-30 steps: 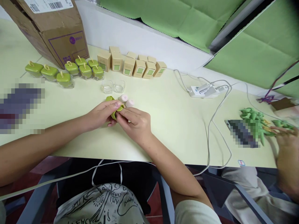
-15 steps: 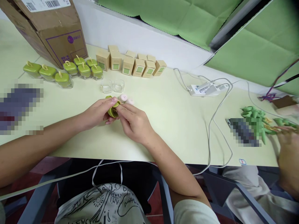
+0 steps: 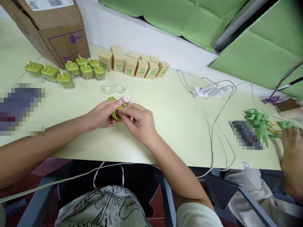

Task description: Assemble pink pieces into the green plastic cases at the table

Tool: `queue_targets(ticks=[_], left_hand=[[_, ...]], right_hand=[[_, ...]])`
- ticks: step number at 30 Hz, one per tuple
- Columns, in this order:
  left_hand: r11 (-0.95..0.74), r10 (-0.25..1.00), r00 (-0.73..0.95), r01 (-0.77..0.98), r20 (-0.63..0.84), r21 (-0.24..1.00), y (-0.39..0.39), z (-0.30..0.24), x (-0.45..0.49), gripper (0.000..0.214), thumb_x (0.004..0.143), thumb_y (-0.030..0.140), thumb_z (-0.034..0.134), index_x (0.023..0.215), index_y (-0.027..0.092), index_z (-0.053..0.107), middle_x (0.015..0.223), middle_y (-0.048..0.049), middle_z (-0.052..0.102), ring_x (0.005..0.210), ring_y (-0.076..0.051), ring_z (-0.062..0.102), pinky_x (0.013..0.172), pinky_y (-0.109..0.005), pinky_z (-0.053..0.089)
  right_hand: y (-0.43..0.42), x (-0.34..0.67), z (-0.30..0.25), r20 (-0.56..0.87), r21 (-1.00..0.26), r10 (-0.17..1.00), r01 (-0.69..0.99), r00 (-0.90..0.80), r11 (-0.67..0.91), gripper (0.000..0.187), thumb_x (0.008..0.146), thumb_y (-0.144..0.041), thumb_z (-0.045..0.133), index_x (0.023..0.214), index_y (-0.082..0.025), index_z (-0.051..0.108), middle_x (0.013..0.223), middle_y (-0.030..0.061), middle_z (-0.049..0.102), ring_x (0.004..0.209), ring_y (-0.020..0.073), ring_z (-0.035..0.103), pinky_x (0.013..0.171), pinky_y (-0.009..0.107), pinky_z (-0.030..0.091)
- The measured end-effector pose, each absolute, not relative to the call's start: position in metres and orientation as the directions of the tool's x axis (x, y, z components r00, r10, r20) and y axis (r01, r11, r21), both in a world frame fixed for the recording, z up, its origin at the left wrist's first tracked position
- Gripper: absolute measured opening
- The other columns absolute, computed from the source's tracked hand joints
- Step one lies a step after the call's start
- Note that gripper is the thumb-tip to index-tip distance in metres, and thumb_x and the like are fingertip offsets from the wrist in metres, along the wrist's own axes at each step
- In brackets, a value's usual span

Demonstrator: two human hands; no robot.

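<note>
My left hand (image 3: pixel 100 116) is closed around a hollow green lid (image 3: pixel 115 115), its open side turned toward my right hand. The thumb lies along the top of the lid. My right hand (image 3: pixel 139 121) has its thumb and forefinger pinched at the lid's opening; what they hold there is hidden by the fingers. A second green piece (image 3: pixel 110 99) shows just behind the left fingers. Two small pale pink pieces (image 3: pixel 125 99) lie right behind the hands. Beyond them two clear cups (image 3: pixel 121 86) stand side by side.
Several clear jars with green lids (image 3: pixel 65 80) stand at the left, before a large cardboard box (image 3: pixel 68 44). Small tan boxes (image 3: pixel 130 66) line the wall. A power strip (image 3: pixel 205 92) with white cables lies right. Farther right, another person's hand (image 3: pixel 292 145) touches green pieces (image 3: pixel 257 116).
My right fingers have shifted slightly at the lid's opening and bent more. The left hand keeps its hold. The other person's hand has moved slightly over the green pieces.
</note>
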State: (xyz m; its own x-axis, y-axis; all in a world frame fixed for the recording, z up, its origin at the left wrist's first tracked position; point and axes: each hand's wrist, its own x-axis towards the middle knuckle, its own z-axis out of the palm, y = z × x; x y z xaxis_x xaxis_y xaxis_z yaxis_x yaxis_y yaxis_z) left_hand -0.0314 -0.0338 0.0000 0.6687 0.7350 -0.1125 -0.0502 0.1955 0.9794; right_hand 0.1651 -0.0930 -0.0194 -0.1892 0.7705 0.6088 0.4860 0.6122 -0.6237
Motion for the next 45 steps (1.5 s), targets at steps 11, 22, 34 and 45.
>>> queue_targets(ticks=[11,22,34,45], left_hand=[[0.22,0.723,0.68,-0.061,-0.121,0.974,-0.034,0.0,-0.033,0.063,0.094,0.079,0.09,0.099,0.019,0.073,0.074,-0.0005,0.062,0.055,-0.012,0.052,0.046,-0.023,0.042],[0.313,0.618,0.764,-0.02,-0.187,0.949,-0.035,0.002,-0.035,0.079,0.087,0.093,0.087,0.112,0.024,0.058,0.065,0.0007,0.068,0.04,-0.009,0.043,0.038,-0.018,0.028],[0.359,0.631,0.734,0.01,-0.25,0.933,-0.035,0.0,-0.033,0.075,0.086,0.087,0.092,0.107,0.025,0.057,0.062,0.0014,0.068,0.034,-0.008,0.039,0.032,-0.018,0.025],[0.16,0.68,0.731,-0.068,-0.06,0.985,-0.03,0.004,-0.037,0.067,0.104,0.089,0.07,0.123,0.025,0.059,0.074,-0.0014,0.076,0.043,-0.017,0.061,0.037,-0.024,0.047]], right_hand=[[-0.09,0.161,-0.015,0.351,-0.881,0.936,0.343,0.013,0.325,0.032,0.092,-0.035,0.088,0.118,-0.027,0.072,0.12,0.0045,0.079,0.093,0.0159,0.071,0.065,0.028,0.057],[-0.086,0.165,-0.017,0.262,-0.937,0.923,0.154,-0.283,0.314,0.028,0.109,-0.038,0.073,0.131,-0.024,0.079,0.123,0.0061,0.087,0.103,0.0172,0.078,0.09,0.034,0.066],[-0.085,0.163,-0.023,0.247,-0.937,0.938,0.187,-0.245,0.296,0.018,0.111,-0.036,0.073,0.121,-0.023,0.078,0.106,0.0043,0.077,0.095,0.0167,0.072,0.089,0.033,0.066],[-0.073,0.183,-0.011,0.119,-0.989,0.946,-0.12,-0.302,0.086,0.053,0.094,-0.068,0.094,0.114,-0.026,0.069,0.098,0.0015,0.079,0.085,0.0177,0.078,0.084,0.036,0.07]])
